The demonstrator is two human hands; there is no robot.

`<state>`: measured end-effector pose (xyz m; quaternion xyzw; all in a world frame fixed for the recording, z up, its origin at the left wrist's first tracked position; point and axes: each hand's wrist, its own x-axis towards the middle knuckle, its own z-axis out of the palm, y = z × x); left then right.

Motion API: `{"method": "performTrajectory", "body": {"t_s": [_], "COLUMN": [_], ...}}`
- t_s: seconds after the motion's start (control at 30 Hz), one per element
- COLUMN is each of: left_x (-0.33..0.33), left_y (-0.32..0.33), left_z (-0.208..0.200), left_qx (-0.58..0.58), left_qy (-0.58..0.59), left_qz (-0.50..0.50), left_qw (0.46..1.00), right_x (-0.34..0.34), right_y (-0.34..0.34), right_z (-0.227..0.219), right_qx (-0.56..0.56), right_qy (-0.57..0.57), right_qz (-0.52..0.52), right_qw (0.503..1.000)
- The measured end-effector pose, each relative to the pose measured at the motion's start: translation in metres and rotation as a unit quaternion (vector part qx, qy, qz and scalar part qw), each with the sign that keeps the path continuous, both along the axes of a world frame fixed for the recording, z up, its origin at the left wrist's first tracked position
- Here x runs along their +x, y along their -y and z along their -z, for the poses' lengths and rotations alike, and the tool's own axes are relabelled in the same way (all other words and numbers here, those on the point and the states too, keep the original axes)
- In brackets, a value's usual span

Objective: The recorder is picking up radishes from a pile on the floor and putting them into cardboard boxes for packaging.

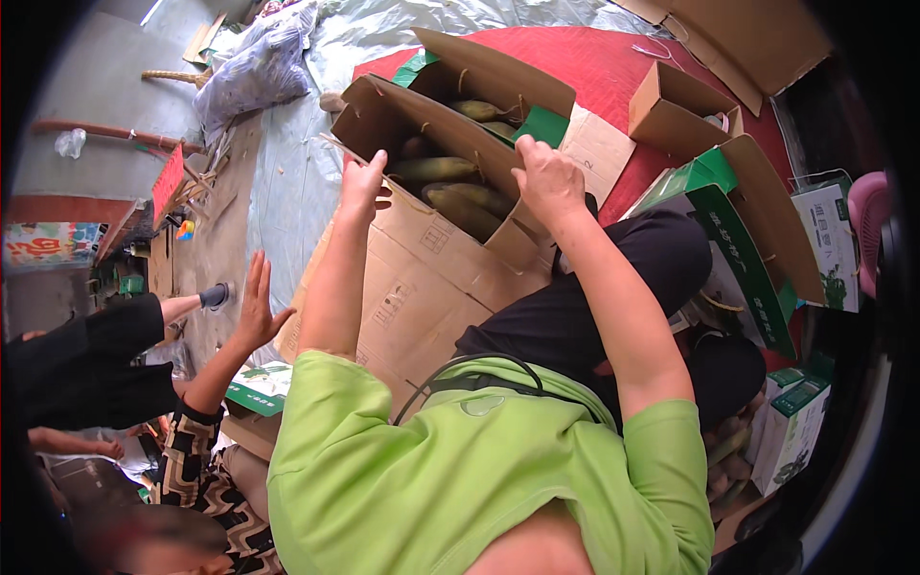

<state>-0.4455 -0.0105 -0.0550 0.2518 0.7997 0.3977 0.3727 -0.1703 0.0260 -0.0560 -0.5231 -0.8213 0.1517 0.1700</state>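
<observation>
In front of me stands an open brown cardboard box (458, 144) with several long green radishes (465, 201) lying in it. My left hand (364, 184) is closed at the box's near left corner, by a narrow flap edge, fingers curled. At the right end of the box, my right hand (551, 177) is bent over the edge with its fingers closed; its fingertips are partly hidden. Right behind this box is a second open box (508, 72) with green inner flaps, also holding radishes. A flat brown cardboard sheet (402, 287) slopes toward me below the near box.
Green and white cartons (738, 254) stand at my right, beside a small open brown box (671, 110). Loose radishes (728, 450) lie near my right leg. At left, a co-worker's raised hand (254, 311) is close to my left arm. A stuffed plastic sack (259, 81) sits far left.
</observation>
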Motion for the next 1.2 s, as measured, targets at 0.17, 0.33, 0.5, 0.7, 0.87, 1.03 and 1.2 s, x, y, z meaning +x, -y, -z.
{"method": "performTrajectory", "body": {"t_s": [0.17,0.33,0.5,0.7,0.87,1.03,1.2], "left_x": [-0.014,-0.046,-0.064,-0.108,-0.15,-0.129,-0.073], "left_y": [0.011,0.066,0.152,0.264,0.375,0.34,0.193], "left_z": [0.022,0.046,0.041,0.027,0.021,-0.073,-0.057], "left_qx": [-0.012,0.096,0.1,0.054,-0.075,-0.396,0.071], "left_qy": [0.059,0.075,0.051,-0.007,-0.075,-0.495,-0.032], "left_qz": [0.013,-0.046,-0.09,-0.133,-0.214,-0.016,-0.038], "left_qw": [0.998,0.991,0.99,0.99,0.971,0.773,0.996], "right_x": [-0.011,-0.036,-0.063,-0.102,-0.108,-0.093,-0.068], "right_y": [0.002,0.023,0.07,0.132,0.159,0.109,0.062], "right_z": [0.012,0.006,-0.004,-0.014,0.001,-0.013,-0.024], "right_qx": [0.034,0.076,0.059,-0.133,-0.209,-0.233,-0.158], "right_qy": [0.108,0.075,0.026,0.077,0.047,0.029,-0.069], "right_qz": [-0.024,-0.101,-0.192,-0.3,-0.393,-0.292,-0.172], "right_qw": [0.993,0.989,0.979,0.942,0.894,0.927,0.97]}}
